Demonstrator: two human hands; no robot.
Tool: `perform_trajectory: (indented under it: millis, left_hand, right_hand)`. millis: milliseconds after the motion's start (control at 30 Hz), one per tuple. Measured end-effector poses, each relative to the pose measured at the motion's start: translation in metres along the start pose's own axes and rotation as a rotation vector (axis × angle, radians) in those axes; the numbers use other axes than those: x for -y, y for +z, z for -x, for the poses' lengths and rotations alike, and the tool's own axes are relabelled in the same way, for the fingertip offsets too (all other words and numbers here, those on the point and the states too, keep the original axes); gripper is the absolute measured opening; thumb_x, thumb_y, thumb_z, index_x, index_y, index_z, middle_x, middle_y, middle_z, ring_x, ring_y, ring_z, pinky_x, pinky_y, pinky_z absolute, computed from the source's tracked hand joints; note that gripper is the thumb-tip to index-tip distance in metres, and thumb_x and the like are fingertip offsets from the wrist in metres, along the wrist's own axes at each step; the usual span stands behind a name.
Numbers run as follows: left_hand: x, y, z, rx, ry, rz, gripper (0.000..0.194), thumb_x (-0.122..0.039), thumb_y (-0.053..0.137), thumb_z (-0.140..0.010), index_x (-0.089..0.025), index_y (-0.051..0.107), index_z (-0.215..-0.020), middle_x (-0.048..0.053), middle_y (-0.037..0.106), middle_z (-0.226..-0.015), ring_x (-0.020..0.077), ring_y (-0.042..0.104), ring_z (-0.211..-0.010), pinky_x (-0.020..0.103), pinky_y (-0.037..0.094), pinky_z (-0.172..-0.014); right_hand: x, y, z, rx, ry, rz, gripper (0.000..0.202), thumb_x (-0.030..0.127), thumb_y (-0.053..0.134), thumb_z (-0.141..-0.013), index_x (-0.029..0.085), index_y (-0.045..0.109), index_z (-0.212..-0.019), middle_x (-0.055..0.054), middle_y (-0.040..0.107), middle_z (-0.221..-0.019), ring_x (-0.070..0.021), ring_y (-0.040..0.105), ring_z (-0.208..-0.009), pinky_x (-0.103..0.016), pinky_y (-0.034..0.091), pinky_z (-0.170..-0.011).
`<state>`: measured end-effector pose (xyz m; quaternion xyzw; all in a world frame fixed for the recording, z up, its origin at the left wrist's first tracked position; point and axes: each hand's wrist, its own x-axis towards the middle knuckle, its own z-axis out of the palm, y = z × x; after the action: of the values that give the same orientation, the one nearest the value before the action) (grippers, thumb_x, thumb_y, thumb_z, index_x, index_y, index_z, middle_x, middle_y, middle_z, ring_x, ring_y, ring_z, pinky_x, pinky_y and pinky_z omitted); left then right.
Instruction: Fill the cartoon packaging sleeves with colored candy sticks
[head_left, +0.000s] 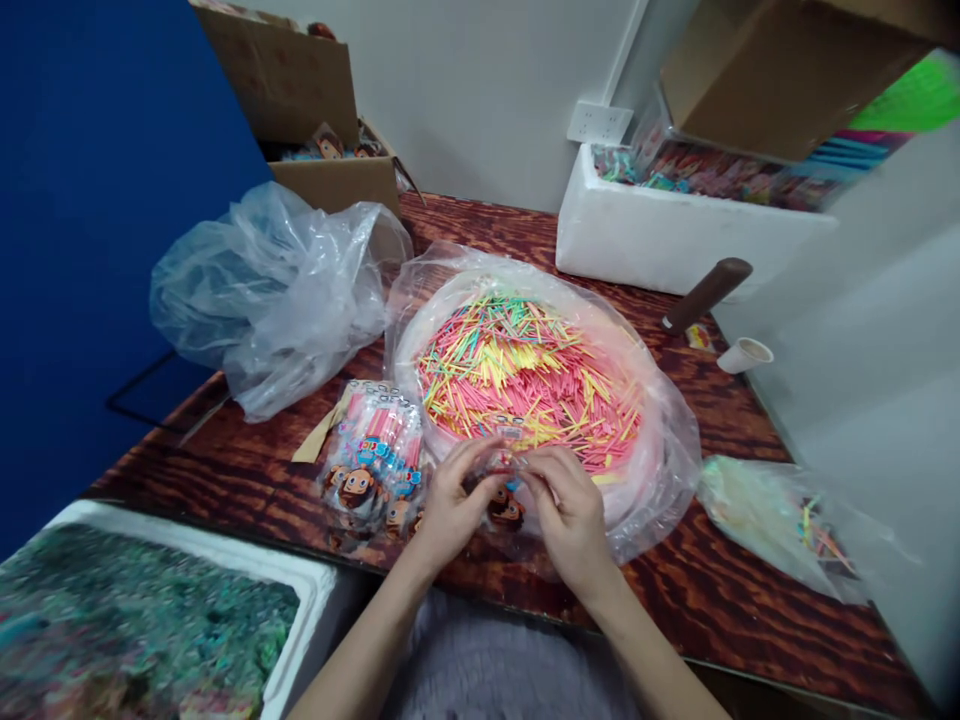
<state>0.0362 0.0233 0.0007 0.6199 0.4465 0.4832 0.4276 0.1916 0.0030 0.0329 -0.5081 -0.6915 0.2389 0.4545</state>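
Observation:
A small clear packet (507, 508) with a cartoon face printed low on it is pinched between my two hands at the near rim of a plastic-lined round container. My left hand (459, 500) has thumb and fingers closed on its left side. Fingers of my right hand (564, 500) close on its right side. Thin pink, yellow and green sticks (525, 370) fill the container just beyond. Left of my left hand lies a pile of similar packets (375, 460) with pink sticks inside.
Crumpled clear bag (292, 290) and cardboard box (337, 182) stand back left. White foam box (660, 230), brown cylinder (706, 296), paper cup (745, 355) and a plastic bag (780, 520) are right. A foam box (315, 590) sits below the table's left edge.

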Motion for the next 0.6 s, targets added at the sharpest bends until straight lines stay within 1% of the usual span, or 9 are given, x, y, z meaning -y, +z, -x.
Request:
perform_trajectory:
  millis: [100, 200, 233, 300, 333, 367, 467, 533, 600]
  left_hand:
    - [-0.005, -0.007, -0.001, 0.049, -0.059, 0.137, 0.014, -0.026, 0.063, -0.086, -0.018, 0.071, -0.093, 0.006, 0.069, -0.093, 0.0194, 0.064, -0.089, 0.031, 0.051, -0.083]
    - [-0.003, -0.014, -0.001, -0.028, -0.123, 0.233, 0.014, -0.030, 0.066, -0.084, -0.016, 0.068, -0.081, 0.002, 0.065, -0.079, 0.0148, 0.060, -0.075, 0.024, 0.048, -0.070]
    - [-0.002, -0.016, -0.001, -0.066, -0.149, 0.262, 0.015, -0.031, 0.067, -0.083, -0.016, 0.066, -0.078, 0.000, 0.063, -0.075, 0.0132, 0.058, -0.071, 0.023, 0.047, -0.067]
    - [-0.001, -0.023, -0.004, -0.123, -0.192, 0.320, 0.016, -0.031, 0.068, -0.081, -0.016, 0.064, -0.076, -0.002, 0.060, -0.071, 0.0112, 0.055, -0.067, 0.021, 0.045, -0.064]
    - [-0.002, -0.026, -0.006, -0.141, -0.203, 0.338, 0.016, -0.030, 0.069, -0.080, -0.016, 0.064, -0.075, -0.002, 0.060, -0.070, 0.0108, 0.054, -0.066, 0.020, 0.045, -0.064]
    - [-0.003, -0.031, -0.008, -0.161, -0.209, 0.343, 0.015, -0.030, 0.070, -0.080, -0.017, 0.064, -0.075, -0.003, 0.060, -0.071, 0.0107, 0.054, -0.067, 0.020, 0.045, -0.065]
    - [-0.005, -0.053, -0.014, -0.276, -0.173, 0.263, 0.013, -0.029, 0.071, -0.078, -0.017, 0.067, -0.078, -0.002, 0.063, -0.074, 0.0114, 0.056, -0.069, 0.020, 0.045, -0.067]
    - [0.001, -0.074, -0.019, -0.378, -0.118, 0.143, 0.015, -0.031, 0.070, -0.079, -0.018, 0.068, -0.086, -0.001, 0.066, -0.080, 0.0131, 0.058, -0.073, 0.022, 0.047, -0.070]
    - [0.014, -0.095, -0.024, -0.429, -0.095, -0.043, 0.024, -0.033, 0.067, -0.080, -0.019, 0.066, -0.100, 0.001, 0.068, -0.089, 0.0162, 0.060, -0.080, 0.027, 0.048, -0.076]
  right_hand:
    - [0.001, -0.002, 0.001, 0.026, 0.004, -0.070, 0.014, 0.018, 0.053, -0.094, 0.024, 0.065, -0.091, -0.005, 0.062, -0.091, -0.0215, 0.057, -0.090, -0.035, 0.045, -0.079]
    - [-0.003, 0.001, -0.002, -0.009, 0.095, -0.122, 0.011, 0.023, 0.053, -0.094, 0.024, 0.063, -0.098, -0.006, 0.063, -0.100, -0.0215, 0.057, -0.098, -0.035, 0.045, -0.085]
    - [-0.007, 0.004, -0.005, -0.039, 0.145, -0.132, 0.015, 0.026, 0.054, -0.093, 0.025, 0.061, -0.106, -0.006, 0.062, -0.108, -0.0217, 0.057, -0.102, -0.035, 0.044, -0.087]
    - [-0.018, 0.017, -0.011, -0.070, 0.249, -0.153, 0.037, 0.028, 0.060, -0.089, 0.026, 0.052, -0.125, -0.008, 0.059, -0.119, -0.0222, 0.055, -0.108, -0.035, 0.045, -0.088]
    - [-0.024, 0.025, -0.014, -0.038, 0.282, -0.169, 0.047, 0.027, 0.063, -0.085, 0.025, 0.048, -0.130, -0.007, 0.060, -0.117, -0.0222, 0.056, -0.106, -0.035, 0.045, -0.087]
    - [-0.031, 0.033, -0.018, 0.009, 0.306, -0.188, 0.051, 0.024, 0.065, -0.082, 0.024, 0.047, -0.131, -0.006, 0.062, -0.108, -0.0215, 0.058, -0.100, -0.035, 0.046, -0.085]
    - [-0.047, 0.050, -0.025, 0.067, 0.326, -0.187, 0.036, 0.017, 0.060, -0.079, 0.020, 0.059, -0.115, -0.002, 0.062, -0.086, -0.0191, 0.059, -0.084, -0.033, 0.046, -0.080]
    - [-0.053, 0.051, -0.026, 0.025, 0.317, -0.188, 0.024, 0.017, 0.059, -0.079, 0.020, 0.064, -0.103, -0.002, 0.062, -0.084, -0.0187, 0.058, -0.082, -0.032, 0.045, -0.078]
    - [-0.057, 0.045, -0.027, -0.047, 0.325, -0.227, 0.014, 0.021, 0.060, -0.079, 0.019, 0.065, -0.093, -0.001, 0.062, -0.082, -0.0184, 0.058, -0.081, -0.031, 0.045, -0.076]
